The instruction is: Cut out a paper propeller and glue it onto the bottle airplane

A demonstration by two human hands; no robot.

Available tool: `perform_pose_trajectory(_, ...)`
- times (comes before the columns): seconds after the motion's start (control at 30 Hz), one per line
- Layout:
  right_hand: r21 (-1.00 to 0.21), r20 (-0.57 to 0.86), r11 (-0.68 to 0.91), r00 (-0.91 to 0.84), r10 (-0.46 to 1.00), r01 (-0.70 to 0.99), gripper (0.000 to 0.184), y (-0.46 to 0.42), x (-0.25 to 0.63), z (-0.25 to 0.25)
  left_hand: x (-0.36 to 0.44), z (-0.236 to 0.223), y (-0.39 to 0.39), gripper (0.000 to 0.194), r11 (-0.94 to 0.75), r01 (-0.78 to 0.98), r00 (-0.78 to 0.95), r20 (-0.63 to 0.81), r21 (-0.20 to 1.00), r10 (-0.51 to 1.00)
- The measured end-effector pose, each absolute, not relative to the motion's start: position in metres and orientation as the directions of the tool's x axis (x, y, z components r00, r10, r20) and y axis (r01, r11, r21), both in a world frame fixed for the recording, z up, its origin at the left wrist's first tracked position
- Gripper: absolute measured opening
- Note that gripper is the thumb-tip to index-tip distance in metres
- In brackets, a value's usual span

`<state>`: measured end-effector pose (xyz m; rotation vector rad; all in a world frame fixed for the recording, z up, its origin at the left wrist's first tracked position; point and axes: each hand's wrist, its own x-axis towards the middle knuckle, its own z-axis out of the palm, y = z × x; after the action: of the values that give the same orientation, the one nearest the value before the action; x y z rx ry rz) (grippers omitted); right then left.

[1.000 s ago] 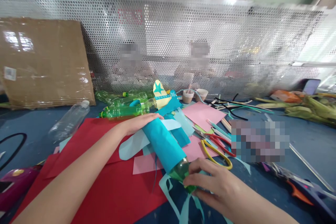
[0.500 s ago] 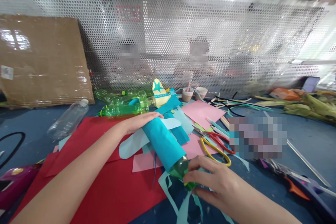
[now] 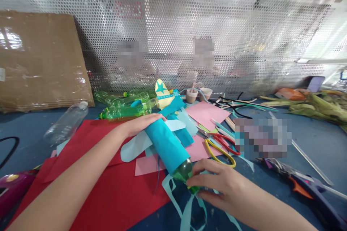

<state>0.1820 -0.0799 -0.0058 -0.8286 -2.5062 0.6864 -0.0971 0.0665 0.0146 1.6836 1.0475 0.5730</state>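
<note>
A green plastic bottle wrapped in teal paper lies slanted on the table, with pale blue paper wings sticking out at its sides. My left hand lies flat against the far end of the wrapped bottle, fingers stretched out. My right hand is closed round the bare green neck end nearest me. Pale blue paper strips trail from under that end. Beneath it all lies a red paper sheet with pink pieces on it.
Scissors with yellow and red handles lie right of the bottle. More green bottles and a clear bottle lie behind and left. A cardboard sheet leans on a perforated metal screen. A glue gun lies at the right.
The view has shifted slightly; both hands keep their hold on the wrapped bottle, and the right hand has turned a little at the neck end.
</note>
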Motion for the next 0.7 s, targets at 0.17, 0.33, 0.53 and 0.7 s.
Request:
perform_pose_trajectory(0.17,-0.55,0.211,0.698,-0.733,0.647,0.458,0.034,-0.0787,0.1842,-0.0043,-0.0966,0.0149,0.0658,0.046,-0.095,0.369,0.499,-0.111,0.924,0.86)
perform_pose_trajectory(0.33,-0.547,0.231,0.7,-0.721,0.653,0.459,0.035,-0.0776,0.1825,-0.0049,-0.0968,0.0115,0.0681,0.045,-0.089,0.359,0.498,-0.11,0.929,0.86)
perform_pose_trajectory(0.53,-0.453,0.257,0.746,-0.729,0.634,0.488,0.023,-0.0776,0.1783,-0.0046,-0.0943,0.0095,0.0715,0.043,-0.078,0.342,0.483,-0.104,0.937,0.869)
perform_pose_trajectory(0.7,-0.489,0.292,0.753,-0.731,0.616,0.439,0.019,-0.0754,0.1827,-0.0067,-0.0923,0.012,0.0699,0.04,-0.051,0.332,0.457,-0.113,0.942,0.882)
